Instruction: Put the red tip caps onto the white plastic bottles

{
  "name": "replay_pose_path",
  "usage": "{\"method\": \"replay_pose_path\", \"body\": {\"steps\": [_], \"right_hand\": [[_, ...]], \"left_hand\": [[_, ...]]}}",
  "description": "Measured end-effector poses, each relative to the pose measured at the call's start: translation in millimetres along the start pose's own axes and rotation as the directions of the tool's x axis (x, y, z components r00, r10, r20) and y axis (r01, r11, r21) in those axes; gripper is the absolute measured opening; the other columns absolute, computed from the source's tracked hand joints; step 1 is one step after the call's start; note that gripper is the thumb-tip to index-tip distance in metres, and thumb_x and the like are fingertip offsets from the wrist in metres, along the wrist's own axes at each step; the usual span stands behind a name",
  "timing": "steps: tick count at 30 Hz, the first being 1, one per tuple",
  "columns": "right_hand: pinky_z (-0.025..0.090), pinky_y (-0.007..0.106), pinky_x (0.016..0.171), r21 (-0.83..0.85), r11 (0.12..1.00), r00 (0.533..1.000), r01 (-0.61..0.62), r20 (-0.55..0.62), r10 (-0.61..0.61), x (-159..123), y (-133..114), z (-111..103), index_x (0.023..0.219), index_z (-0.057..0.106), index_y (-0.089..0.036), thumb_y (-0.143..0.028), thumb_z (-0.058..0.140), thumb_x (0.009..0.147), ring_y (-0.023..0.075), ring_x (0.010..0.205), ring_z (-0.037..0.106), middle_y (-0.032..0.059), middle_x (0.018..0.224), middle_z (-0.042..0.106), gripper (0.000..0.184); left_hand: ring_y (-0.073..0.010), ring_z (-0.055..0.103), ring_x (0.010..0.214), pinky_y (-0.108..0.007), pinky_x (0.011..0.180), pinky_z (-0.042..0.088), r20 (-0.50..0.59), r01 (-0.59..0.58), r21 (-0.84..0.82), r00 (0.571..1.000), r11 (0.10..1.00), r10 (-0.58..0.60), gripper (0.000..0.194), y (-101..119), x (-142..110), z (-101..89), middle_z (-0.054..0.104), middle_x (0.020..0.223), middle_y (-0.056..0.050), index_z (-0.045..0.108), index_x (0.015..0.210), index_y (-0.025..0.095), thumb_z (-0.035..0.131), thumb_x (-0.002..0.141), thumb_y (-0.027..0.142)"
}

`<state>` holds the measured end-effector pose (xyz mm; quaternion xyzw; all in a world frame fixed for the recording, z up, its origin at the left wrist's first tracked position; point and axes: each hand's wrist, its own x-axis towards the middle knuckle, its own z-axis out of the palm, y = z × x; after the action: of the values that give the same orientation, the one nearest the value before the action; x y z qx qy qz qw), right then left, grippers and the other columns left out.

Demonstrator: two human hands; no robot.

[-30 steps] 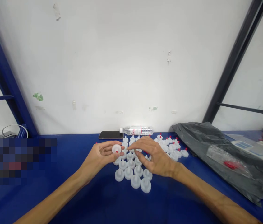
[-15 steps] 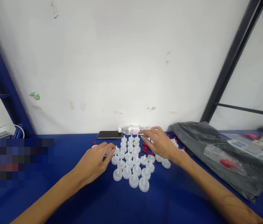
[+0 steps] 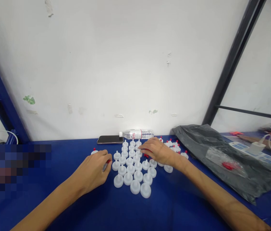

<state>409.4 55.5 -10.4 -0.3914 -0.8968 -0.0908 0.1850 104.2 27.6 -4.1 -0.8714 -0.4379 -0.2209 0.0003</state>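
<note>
My left hand (image 3: 97, 168) is closed round a white nozzle cap (image 3: 105, 166) with a red tip, left of the group; the fingers partly cover it. My right hand (image 3: 156, 149) reaches in from the right with its fingers stretched out over a small pile of red tips (image 3: 146, 156). Its fingertips are near the back rows of white nozzle caps; its thumb is mostly hidden. Several white nozzle caps (image 3: 130, 169) without red tips stand in rows between my hands. Right of my right hand are several red-tipped nozzle caps (image 3: 176, 147), and another red-tipped cap (image 3: 94, 151) stands behind my left hand.
A phone (image 3: 110, 139) and a clear bottle (image 3: 135, 134) lie along the wall. On the right, a grey plastic sheet (image 3: 198, 141) bears a clear bag of red pieces (image 3: 229, 165). Beyond it are a white charger (image 3: 256, 147) and another person's arm (image 3: 262, 141).
My right hand has come lower and nearer the back rows of caps. My left hand has drawn slightly left, away from the group, with its nozzle cap. The view has shifted a little.
</note>
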Motion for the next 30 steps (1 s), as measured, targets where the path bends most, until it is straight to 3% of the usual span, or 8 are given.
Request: {"method": "replay_pose_path", "body": {"steps": [4, 9, 14, 19, 22, 25, 27, 30], "right_hand": [[0.04, 0.041, 0.099, 0.022, 0.999, 0.999, -0.038, 0.007, 0.038, 2, -1, 1, 0.1, 0.075, -0.022, -0.028, 0.06, 0.098, 0.0199, 0.082, 0.069, 0.0027, 0.085, 0.078, 0.016], [0.037, 0.044, 0.105, 0.209, 0.974, 0.99, -0.086, -0.093, 0.107, 6, -9, -14, 0.089, 0.074, -0.022, -0.031, 0.064, 0.096, 0.0172, 0.074, 0.069, -0.0003, 0.078, 0.077, 0.015], [0.051, 0.03, 0.085, 0.537, 0.842, 0.966, -0.044, -0.192, 0.173, 8, -46, -31, 0.09, 0.075, -0.022, -0.033, 0.069, 0.092, 0.0167, 0.084, 0.07, 0.001, 0.089, 0.077, 0.012], [0.054, 0.028, 0.083, 0.697, 0.717, 0.978, 0.0, -0.15, 0.146, 10, -76, -36, 0.093, 0.075, -0.02, -0.038, 0.067, 0.092, 0.0163, 0.086, 0.071, 0.0023, 0.093, 0.076, 0.02], [0.053, 0.029, 0.085, 0.578, 0.816, 0.978, -0.016, -0.16, 0.132, 10, -62, -37, 0.099, 0.075, -0.022, -0.038, 0.061, 0.097, 0.0169, 0.089, 0.071, 0.0019, 0.096, 0.077, 0.021], [0.051, 0.033, 0.086, 0.292, 0.946, 0.977, -0.143, -0.113, 0.183, 5, -29, -39, 0.096, 0.077, -0.023, -0.034, 0.06, 0.097, 0.0191, 0.083, 0.071, 0.0031, 0.09, 0.078, 0.02], [0.052, 0.03, 0.074, 0.179, 0.951, 0.968, -0.252, 0.035, 0.25, 0, -6, -39, 0.085, 0.078, -0.022, -0.027, 0.065, 0.092, 0.0192, 0.073, 0.071, 0.0024, 0.078, 0.077, 0.016], [0.051, 0.025, 0.066, 0.23, 0.9, 0.907, -0.371, 0.297, 0.297, -8, 19, -37, 0.083, 0.078, -0.021, -0.019, 0.068, 0.084, 0.0184, 0.074, 0.073, 0.0017, 0.079, 0.078, 0.01]], "left_hand": [[-0.0225, 0.063, 0.071, -0.034, 0.068, 0.045, 0.063, -0.016, 0.07, 0.998, 0.997, 0.012, 0.022, 1, 0, 1.6, 0.067, 0.082, -0.007, 0.067, 0.087, 0.02, 0.046, 0.091, 0.02], [-0.0303, 0.063, 0.102, -0.042, 0.083, 0.05, 0.022, -0.018, 0.08, 1.0, 0.997, 0.016, 0.029, 12, 0, -6.5, 0.07, 0.104, -0.011, 0.065, 0.112, 0.019, 0.043, 0.097, 0.03], [-0.0291, 0.057, 0.122, -0.044, 0.103, 0.047, -0.073, -0.066, -0.168, 0.996, 0.984, 0.054, 0.046, 23, -5, -5.0, 0.065, 0.132, -0.01, 0.054, 0.138, 0.022, 0.052, 0.097, 0.042], [-0.0269, 0.066, 0.106, -0.041, 0.094, 0.052, -0.07, -0.027, -0.389, 0.998, 0.921, 0.0, 0.038, 32, -7, 4.5, 0.074, 0.117, -0.006, 0.067, 0.123, 0.027, 0.06, 0.092, 0.047], [-0.0251, 0.069, 0.096, -0.04, 0.087, 0.054, -0.08, 0.047, -0.399, 0.993, 0.916, -0.086, 0.034, 33, -6, 4.0, 0.075, 0.112, -0.003, 0.068, 0.118, 0.028, 0.064, 0.09, 0.045], [-0.0245, 0.068, 0.096, -0.034, 0.073, 0.055, -0.082, 0.09, -0.436, 0.987, 0.895, -0.139, 0.027, 31, -6, 0.8, 0.074, 0.117, -0.003, 0.066, 0.112, 0.028, 0.066, 0.087, 0.04], [-0.0243, 0.068, 0.098, -0.03, 0.065, 0.053, -0.079, 0.104, -0.481, 0.984, 0.871, -0.161, 0.021, 28, -5, -0.3, 0.073, 0.121, -0.002, 0.065, 0.105, 0.027, 0.066, 0.086, 0.036], [-0.0234, 0.068, 0.095, -0.03, 0.067, 0.053, -0.101, 0.104, -0.491, 0.979, 0.865, -0.176, 0.018, 26, -5, 0.9, 0.074, 0.116, -0.001, 0.064, 0.101, 0.027, 0.066, 0.085, 0.035]]}}
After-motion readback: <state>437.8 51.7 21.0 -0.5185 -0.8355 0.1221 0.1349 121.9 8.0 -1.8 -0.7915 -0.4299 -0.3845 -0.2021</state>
